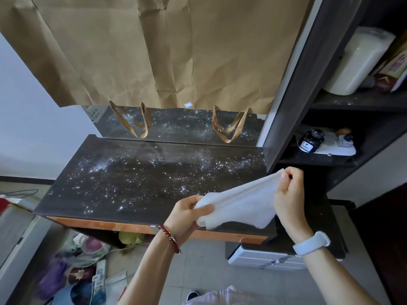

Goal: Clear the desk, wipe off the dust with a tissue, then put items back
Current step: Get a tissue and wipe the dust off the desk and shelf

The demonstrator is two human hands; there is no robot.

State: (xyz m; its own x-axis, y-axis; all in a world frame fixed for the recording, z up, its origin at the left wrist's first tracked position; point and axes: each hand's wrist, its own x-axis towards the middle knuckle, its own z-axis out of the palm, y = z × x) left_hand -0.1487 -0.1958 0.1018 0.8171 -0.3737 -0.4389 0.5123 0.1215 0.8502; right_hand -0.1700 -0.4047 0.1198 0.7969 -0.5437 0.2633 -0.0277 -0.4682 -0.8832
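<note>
A white tissue (240, 203) is stretched between both hands above the desk's front right part. My left hand (187, 214) pinches its lower left end with curled fingers. My right hand (288, 194) pinches its upper right corner between thumb and fingers. The dark desk top (141, 179) is speckled all over with white dust and carries no objects. A mirror strip (180, 124) runs along its back edge.
Brown paper bags (154, 51) hang over the mirror, handles down. A dark shelf unit (326, 128) at right holds an ink bottle (310, 142) and a white container (361, 60). Several items lie on the floor at lower left (83, 267). A white drawer unit (262, 258) stands below right.
</note>
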